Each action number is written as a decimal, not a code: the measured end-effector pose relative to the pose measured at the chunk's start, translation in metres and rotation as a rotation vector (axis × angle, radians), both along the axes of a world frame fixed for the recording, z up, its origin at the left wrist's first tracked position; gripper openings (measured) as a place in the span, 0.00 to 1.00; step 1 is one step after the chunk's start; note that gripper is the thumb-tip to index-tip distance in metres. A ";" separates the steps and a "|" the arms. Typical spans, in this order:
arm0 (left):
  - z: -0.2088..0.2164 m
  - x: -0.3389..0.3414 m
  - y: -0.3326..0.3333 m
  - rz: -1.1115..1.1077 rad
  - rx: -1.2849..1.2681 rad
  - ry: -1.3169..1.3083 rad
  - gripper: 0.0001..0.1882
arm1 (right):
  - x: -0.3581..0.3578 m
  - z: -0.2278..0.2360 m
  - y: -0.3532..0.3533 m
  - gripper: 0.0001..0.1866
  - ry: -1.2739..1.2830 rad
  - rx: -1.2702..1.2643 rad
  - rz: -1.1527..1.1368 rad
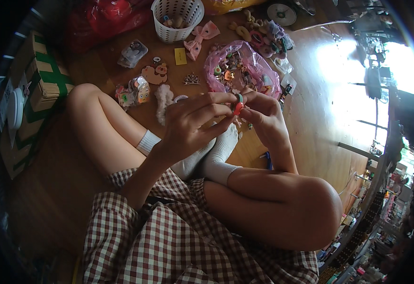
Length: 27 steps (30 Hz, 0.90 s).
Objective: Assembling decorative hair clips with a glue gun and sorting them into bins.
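Observation:
My left hand and my right hand meet above my socked feet, fingertips pinched together from both sides. Between them is a small ring-shaped piece, bright orange-red with a teal part at its top. Its exact kind is too small to make out. Just beyond my hands lies an opened pink plastic bag full of small colourful trinkets. Left of it on the wooden floor are a tiara-shaped piece, a fluffy pale strip and a brown cartoon-animal cutout.
A white perforated basket holds a few small items at the far side. Near it lie a pink bow, a yellow card and a clear box. A green-taped carton stands left; plush scrunchies lie far right.

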<state>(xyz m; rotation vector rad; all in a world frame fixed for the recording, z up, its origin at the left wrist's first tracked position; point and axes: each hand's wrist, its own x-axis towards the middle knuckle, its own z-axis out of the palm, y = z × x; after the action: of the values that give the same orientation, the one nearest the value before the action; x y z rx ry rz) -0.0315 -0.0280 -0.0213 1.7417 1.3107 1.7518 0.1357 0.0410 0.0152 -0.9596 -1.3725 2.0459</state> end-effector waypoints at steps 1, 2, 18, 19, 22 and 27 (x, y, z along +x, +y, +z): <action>0.000 0.000 0.000 -0.002 0.000 -0.002 0.07 | 0.001 0.000 0.000 0.10 0.001 0.010 0.004; 0.001 -0.001 0.001 -0.011 0.012 0.011 0.07 | 0.001 0.000 0.000 0.10 0.002 0.020 0.008; 0.007 -0.010 -0.002 -0.203 -0.111 -0.138 0.16 | -0.007 0.024 0.002 0.14 -0.381 1.601 -0.045; 0.006 -0.009 -0.002 -0.205 -0.116 -0.136 0.16 | -0.008 0.024 0.001 0.14 -0.371 1.626 -0.045; 0.005 -0.007 -0.003 -0.225 -0.150 -0.152 0.18 | -0.009 0.024 0.001 0.13 -0.357 1.662 -0.049; 0.004 -0.008 -0.001 -0.274 -0.072 -0.197 0.17 | -0.008 0.024 0.001 0.12 -0.339 1.656 -0.041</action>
<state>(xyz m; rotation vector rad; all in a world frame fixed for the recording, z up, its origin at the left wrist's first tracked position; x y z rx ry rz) -0.0395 -0.0287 -0.0174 1.5787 0.9892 1.6503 0.1278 0.0422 0.0389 -0.4497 -2.3567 0.1849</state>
